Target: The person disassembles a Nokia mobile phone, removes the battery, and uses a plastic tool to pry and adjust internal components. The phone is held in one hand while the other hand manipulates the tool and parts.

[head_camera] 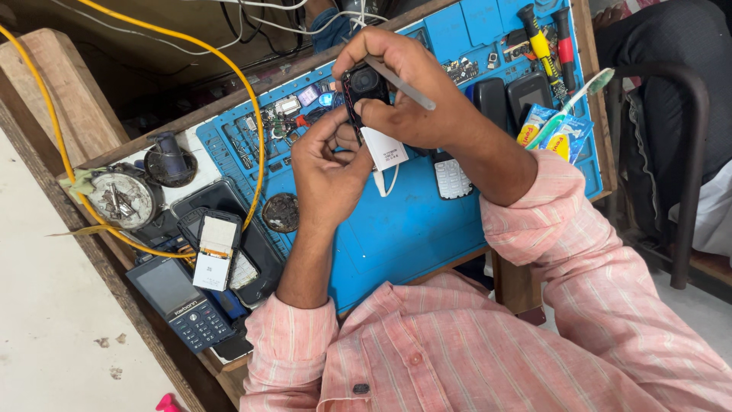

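Blue work mat (412, 229) covers the table, littered with keypad phones (451, 177), screwdrivers (543, 46) and a toothbrush (573, 99). Above it, right hand (404, 95) fingers are closed around a small black device (364, 84) plus a grey tweezer-like tool (400, 82). Left hand (328, 168) fingers pinch the device's lower edge, just beside a white adapter (383, 149).

Blue-yellow sachets (555, 131) far right; dark-screened keypad phone (183, 301) lower left.

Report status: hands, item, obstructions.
Left hand and right hand both grip small black part. Right also holds grey tool. Blue mat cluttered, nothing blocking.
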